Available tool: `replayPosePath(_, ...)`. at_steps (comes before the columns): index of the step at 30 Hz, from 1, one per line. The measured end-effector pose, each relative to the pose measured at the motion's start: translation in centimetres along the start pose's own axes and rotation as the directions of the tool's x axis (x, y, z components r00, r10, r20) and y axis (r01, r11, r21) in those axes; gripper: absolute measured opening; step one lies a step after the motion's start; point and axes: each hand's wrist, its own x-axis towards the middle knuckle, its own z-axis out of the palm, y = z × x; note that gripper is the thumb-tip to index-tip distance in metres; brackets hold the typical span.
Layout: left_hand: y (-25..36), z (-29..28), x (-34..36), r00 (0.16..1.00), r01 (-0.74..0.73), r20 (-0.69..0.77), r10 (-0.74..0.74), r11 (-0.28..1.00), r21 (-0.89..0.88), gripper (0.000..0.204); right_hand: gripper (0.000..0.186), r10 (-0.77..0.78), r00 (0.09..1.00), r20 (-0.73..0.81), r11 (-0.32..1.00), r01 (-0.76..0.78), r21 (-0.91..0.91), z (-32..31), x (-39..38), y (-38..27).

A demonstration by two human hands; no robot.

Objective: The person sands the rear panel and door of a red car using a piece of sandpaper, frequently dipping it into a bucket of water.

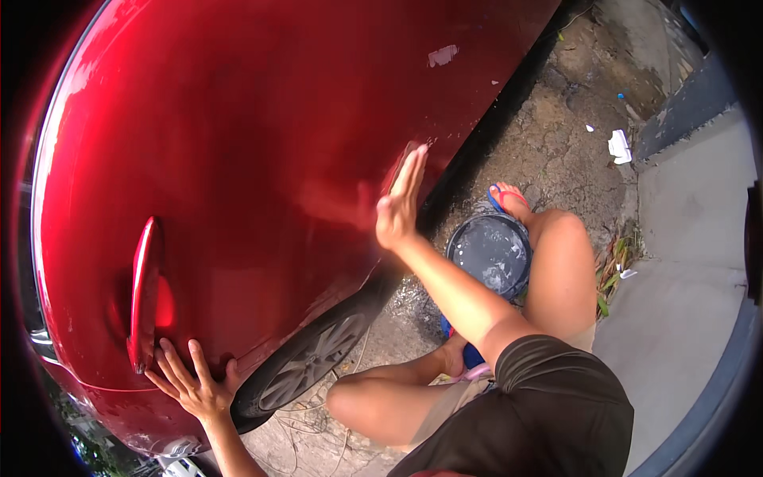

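My left hand [199, 381] lies spread on the red car panel [222, 119], fingers apart, just below and beside the door handle [145, 278]. My right hand [401, 199] is stretched out against the panel's lower part, fingers straight and close together, thumb raised a little. A darker reddish shape shows behind its fingers; I cannot tell whether it is a reflection or something under the hand. A small pale patch [443, 56] shows higher on the panel.
A wheel [306, 362] sits below the panel. A dark round bucket [486, 258] stands between my bent legs, near my flip-flop [497, 205]. A grey concrete step [683, 199] and white scraps [620, 147] lie to the right. Thin lines cross the ground by the wheel.
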Motion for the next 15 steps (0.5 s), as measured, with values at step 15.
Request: replayPosePath(15,-0.4,-1.4,0.1,0.994,-0.069,0.094,0.061,0.994,0.083,0.081,0.109,-0.010,0.979,-0.204,0.998,-0.001,-0.056,-7.2,32.4,8.2)
